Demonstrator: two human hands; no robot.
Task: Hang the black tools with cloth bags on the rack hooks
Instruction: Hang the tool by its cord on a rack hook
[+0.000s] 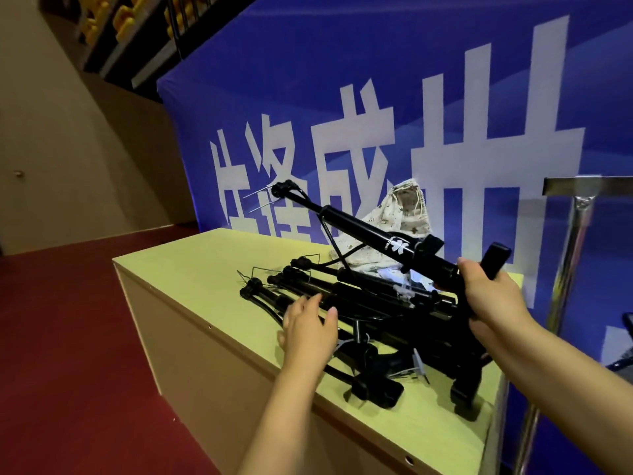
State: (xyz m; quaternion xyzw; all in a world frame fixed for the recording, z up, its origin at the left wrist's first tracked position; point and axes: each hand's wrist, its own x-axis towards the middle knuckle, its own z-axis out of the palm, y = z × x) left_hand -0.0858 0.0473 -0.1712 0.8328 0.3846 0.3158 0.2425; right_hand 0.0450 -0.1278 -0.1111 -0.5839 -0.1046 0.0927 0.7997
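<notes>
My right hand [489, 296] grips the handle end of a long black tool [363, 231] and holds it tilted up, its two metal prongs pointing up and left. A patterned cream cloth bag [404, 214] hangs behind that tool's shaft. Several more black tools [342, 293] lie in a pile on the yellow-green box top [191, 272]. My left hand [308, 327] hovers over the left end of the pile with its fingers spread, holding nothing. A shiny metal rack [579, 207] stands at the right edge; its hooks are not visible.
A blue banner [342, 80] with large white characters hangs right behind the box. Red floor [68, 337] lies to the left of the box, with a beige wall beyond. A dark object [627, 354] shows at the far right edge.
</notes>
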